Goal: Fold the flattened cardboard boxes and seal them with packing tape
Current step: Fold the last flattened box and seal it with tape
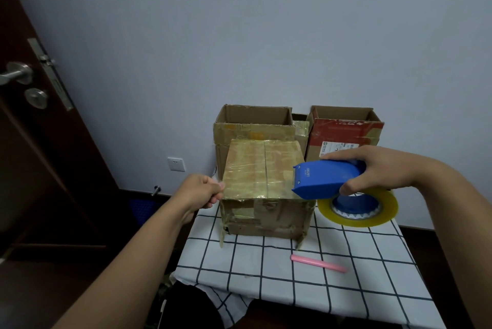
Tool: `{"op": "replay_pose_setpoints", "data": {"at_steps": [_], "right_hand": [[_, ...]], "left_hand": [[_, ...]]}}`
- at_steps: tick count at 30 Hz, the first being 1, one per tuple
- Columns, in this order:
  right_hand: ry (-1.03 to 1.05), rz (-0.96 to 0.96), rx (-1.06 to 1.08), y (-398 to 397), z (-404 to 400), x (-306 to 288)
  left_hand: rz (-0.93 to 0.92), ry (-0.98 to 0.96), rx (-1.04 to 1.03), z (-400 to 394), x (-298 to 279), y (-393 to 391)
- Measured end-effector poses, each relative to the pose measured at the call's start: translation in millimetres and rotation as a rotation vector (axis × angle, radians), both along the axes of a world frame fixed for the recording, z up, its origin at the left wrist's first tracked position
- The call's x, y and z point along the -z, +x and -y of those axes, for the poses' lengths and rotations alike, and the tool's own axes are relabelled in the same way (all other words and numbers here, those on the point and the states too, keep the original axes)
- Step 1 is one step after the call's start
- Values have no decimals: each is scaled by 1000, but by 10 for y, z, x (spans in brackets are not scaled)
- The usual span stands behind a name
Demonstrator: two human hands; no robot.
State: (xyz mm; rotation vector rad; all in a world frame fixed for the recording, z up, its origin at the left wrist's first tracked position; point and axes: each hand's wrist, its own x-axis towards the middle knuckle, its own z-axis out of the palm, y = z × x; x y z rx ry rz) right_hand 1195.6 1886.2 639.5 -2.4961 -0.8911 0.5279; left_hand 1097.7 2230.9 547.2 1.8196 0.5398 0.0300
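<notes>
A closed cardboard box [262,169] covered in shiny tape stands on the checked table [292,275]. My left hand [202,191] has its fingers curled at the box's top left edge, pinching the tape end there. My right hand [380,169] grips a blue tape dispenser [327,178] at the box's right side, its front edge over the top flap. The yellowish tape roll [358,209] hangs under the dispenser.
Two open boxes stand against the wall behind: a plain brown box [253,123] and a red-printed box [346,131]. A pink utility knife [318,263] lies on the cloth near the front. A dark door [40,115] is at the left.
</notes>
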Motion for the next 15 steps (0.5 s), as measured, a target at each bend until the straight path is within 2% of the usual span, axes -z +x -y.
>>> {"op": "replay_pose_setpoints", "data": {"at_steps": [15], "right_hand": [[-63,-53,-10,63,-93,41]], "left_hand": [[-49,9,5,-96,66,6]]}}
